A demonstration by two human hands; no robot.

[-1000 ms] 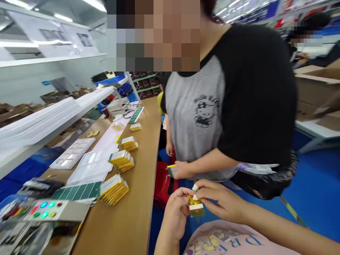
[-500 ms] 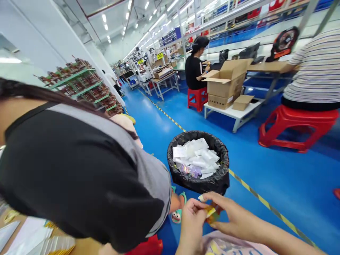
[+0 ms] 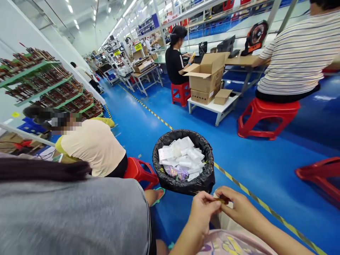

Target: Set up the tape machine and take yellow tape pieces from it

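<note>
In front of my lap, my left hand [image 3: 202, 212] and my right hand [image 3: 236, 205] come together, both with bent, closed fingers. Between their fingertips is a small amber-yellow piece [image 3: 221, 200], thin and seen nearly edge-on; its kind is too small to make out. Fingers cover most of it. Just beyond my hands stands a round bin lined with a black bag [image 3: 209, 177], apart from them. Crumpled white wrappers [image 3: 183, 156] and a purplish wrapper [image 3: 176, 173] lie inside it.
Close on my left is a person in a grey top [image 3: 79, 212]. Another person [image 3: 98, 145] bends over on a red stool [image 3: 142, 173]. Cardboard boxes [image 3: 205, 79] stand on a low white table [image 3: 221, 109]. Yellow-black tape [image 3: 247, 189] crosses the blue floor.
My view has turned right, so the bin and boxes sit farther left. The near person's torso has lowered, uncovering the bent-over person. The amber-yellow piece shows less between my fingers.
</note>
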